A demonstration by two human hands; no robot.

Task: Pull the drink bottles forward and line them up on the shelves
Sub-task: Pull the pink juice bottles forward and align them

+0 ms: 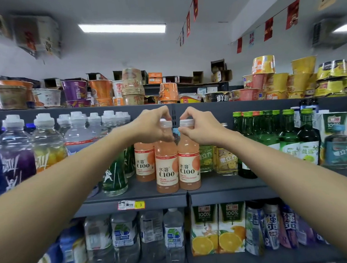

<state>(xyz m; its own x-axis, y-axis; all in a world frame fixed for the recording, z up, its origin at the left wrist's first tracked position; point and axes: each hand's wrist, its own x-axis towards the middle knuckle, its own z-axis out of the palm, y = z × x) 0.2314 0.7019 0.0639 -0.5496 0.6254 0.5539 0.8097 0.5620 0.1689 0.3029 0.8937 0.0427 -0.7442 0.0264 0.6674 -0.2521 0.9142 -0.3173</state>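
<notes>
Grey shelving unit point(222, 184) fills the view, three tiers visible.

Top tier, 12 o'clock band: stacked instant-noodle bowls point(74, 90) along the full width.

Middle tier, 9 o'clock side: clear sports-cap bottles point(47, 143) with purple, yellow and green labels, several rows deep. 3 o'clock side: green glass bottles point(288, 132) with green screw caps, standing upright and close together.

Bottom tier: water bottles point(173, 233) at 6 to 7 o'clock, and two orange juice cartons point(231, 227) side by side at 5 o'clock.

Both bare forearms reach in from the lower corners and meet near frame centre.

Left hand point(152, 126): fingers curled over the top, thumb under, pinching the neck and cap of the left C100 bottle point(167, 172). Right hand point(200, 125): same grip on the right C100 bottle point(189, 169).

The two C100 bottles hold pink drink and have white caps. They stand upright and touching on the middle tier, just below frame centre, near the front edge where the two shelf sections join.

A third C100 bottle point(144, 165) stands at 10 o'clock of the pair, further back and partly hidden behind the left one.

Price tag point(131, 205), yellow and white, sits on the shelf lip at 7 o'clock of the pair.
</notes>
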